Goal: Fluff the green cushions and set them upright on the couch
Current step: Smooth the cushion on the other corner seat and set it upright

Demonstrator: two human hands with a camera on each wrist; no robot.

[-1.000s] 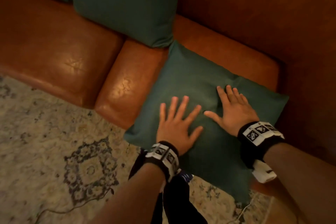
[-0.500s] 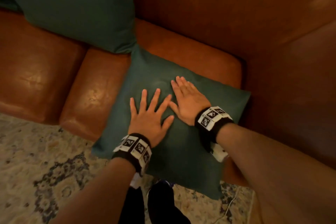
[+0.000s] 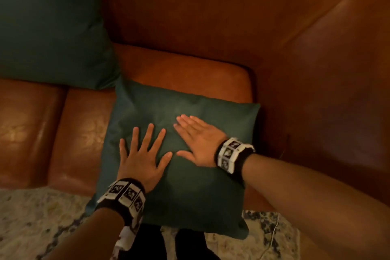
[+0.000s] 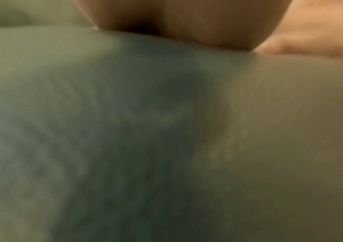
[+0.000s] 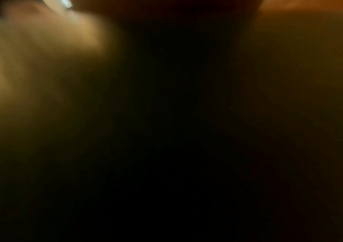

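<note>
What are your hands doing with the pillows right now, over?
Left hand and right hand flat, pressing the flat cushion on the couch seat. Second cushion already upright. Nothing in the way.

Head view looks steeply down from above me; my 2 wrist views sit pressed close against the flat cushion, shared by all 3.

One cushion lies flat on the right-hand seat of the couch, its near edge overhanging the seat front above the rug. Left hand and right hand rest side by side on its top face, fingers straight, thumbs near each other. A second cushion stands behind and to the left, against the backrest, its lower corner just beside the flat cushion's far left corner. The armrest lies to the right.
</note>
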